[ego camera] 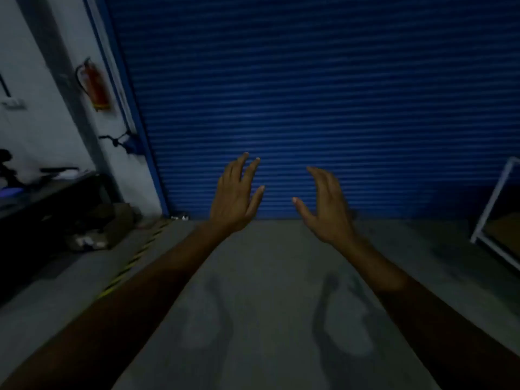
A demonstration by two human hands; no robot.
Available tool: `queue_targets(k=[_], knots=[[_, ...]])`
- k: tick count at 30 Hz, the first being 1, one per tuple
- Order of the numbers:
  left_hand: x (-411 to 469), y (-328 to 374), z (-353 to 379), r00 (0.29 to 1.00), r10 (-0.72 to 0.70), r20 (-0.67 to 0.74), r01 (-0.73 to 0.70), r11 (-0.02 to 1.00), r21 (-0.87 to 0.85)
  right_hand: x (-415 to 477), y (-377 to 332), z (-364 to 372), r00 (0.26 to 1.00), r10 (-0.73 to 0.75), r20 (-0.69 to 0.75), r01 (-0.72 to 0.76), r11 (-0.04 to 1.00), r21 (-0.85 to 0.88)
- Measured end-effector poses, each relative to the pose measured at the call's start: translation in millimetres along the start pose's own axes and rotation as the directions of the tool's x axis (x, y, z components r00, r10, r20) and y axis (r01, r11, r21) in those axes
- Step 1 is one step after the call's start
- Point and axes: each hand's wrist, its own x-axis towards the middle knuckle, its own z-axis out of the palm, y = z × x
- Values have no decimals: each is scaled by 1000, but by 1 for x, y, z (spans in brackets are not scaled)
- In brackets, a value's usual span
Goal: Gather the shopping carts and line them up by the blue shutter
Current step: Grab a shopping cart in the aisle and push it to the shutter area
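Observation:
The blue shutter (323,102) fills the wall straight ahead, closed down to the grey concrete floor (267,277). Both my arms stretch forward at chest height. My left hand (235,198) is raised with fingers spread and straight, holding nothing. My right hand (327,208) is raised beside it, fingers relaxed and slightly bent, also holding nothing. No shopping cart shows in this dim view.
A red fire extinguisher (94,85) hangs on the white wall at left. Below it stands a dark table (42,204) with clutter and boxes (104,229) beside it. Yellow-black tape (132,260) marks the floor. A white metal frame (498,204) leans at the right edge.

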Motion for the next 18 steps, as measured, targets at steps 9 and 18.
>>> queue_targets(k=[9,18], knots=[[-126,-14,-21,969,-228,93,231,973,-14,-90,-47,90,951,234,204,-279,932,231],[-266,-60,-132,792,-609,-44,600,790,-128,-138,-195,172,879,286,382,-462,708,534]])
